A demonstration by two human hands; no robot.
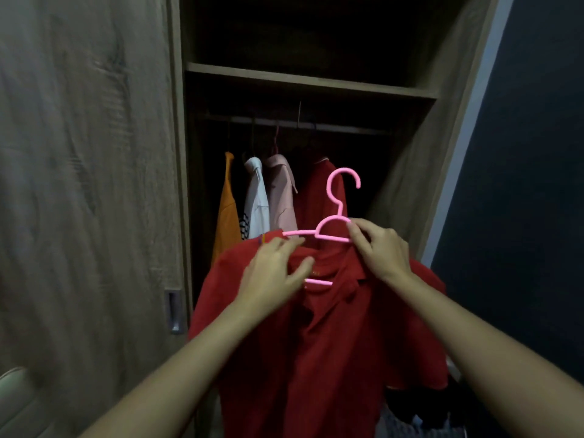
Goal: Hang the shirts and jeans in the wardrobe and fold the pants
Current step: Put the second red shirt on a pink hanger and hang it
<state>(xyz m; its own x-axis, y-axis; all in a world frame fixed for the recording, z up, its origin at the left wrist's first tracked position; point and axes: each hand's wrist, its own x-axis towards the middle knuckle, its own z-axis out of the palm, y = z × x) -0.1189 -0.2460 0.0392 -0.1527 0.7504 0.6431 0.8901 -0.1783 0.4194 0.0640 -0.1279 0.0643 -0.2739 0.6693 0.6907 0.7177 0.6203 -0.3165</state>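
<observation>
A red shirt [331, 336] hangs in front of me on a pink plastic hanger [335, 213], held up before the open wardrobe. My left hand [275, 273] pinches the shirt's collar on the hanger's left arm. My right hand [382, 248] grips the hanger's right shoulder together with the shirt fabric. The hanger's hook points up and is free, below the dark rail [294, 124].
On the rail hang an orange shirt [226, 213], a white shirt [257, 197], a pale pink shirt [282, 194] and a red shirt [319, 191]. A wooden shelf [309, 80] spans above. A sliding door [85, 184] with a recessed handle [173, 311] stands left. Dark clothes [420, 409] lie lower right.
</observation>
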